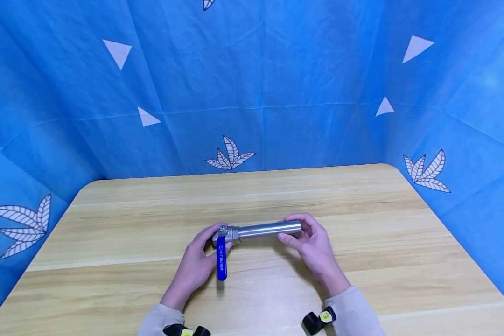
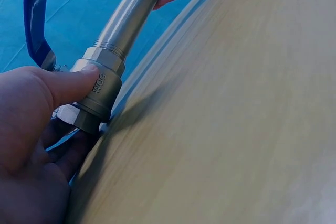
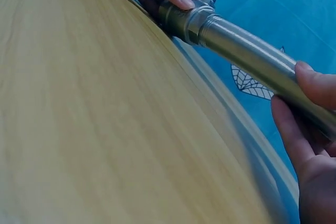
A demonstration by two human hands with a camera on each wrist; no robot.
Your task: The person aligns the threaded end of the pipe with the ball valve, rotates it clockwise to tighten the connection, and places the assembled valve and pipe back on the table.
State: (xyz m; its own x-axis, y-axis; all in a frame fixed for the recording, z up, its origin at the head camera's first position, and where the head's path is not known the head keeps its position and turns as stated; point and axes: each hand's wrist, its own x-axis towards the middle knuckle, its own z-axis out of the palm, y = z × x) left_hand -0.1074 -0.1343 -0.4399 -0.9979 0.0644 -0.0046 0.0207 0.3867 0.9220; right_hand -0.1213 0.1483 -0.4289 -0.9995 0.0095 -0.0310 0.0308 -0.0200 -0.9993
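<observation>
A metal ball valve with a blue lever handle is joined to a straight steel pipe. My left hand grips the valve body, with the thumb across its near side in the left wrist view. At the pipe's other end, my right hand holds it between thumb and fingers. A few threads show where the pipe enters the valve's hex end. The lever points toward me in the head view. Valve and pipe lie nearly level, and their shadow falls on the table below.
The work happens over a light wood-grain table with rounded far corners. Blue cloth printed with white triangles and leaves hangs behind it and at both sides. A black wrist camera is strapped at the right sleeve.
</observation>
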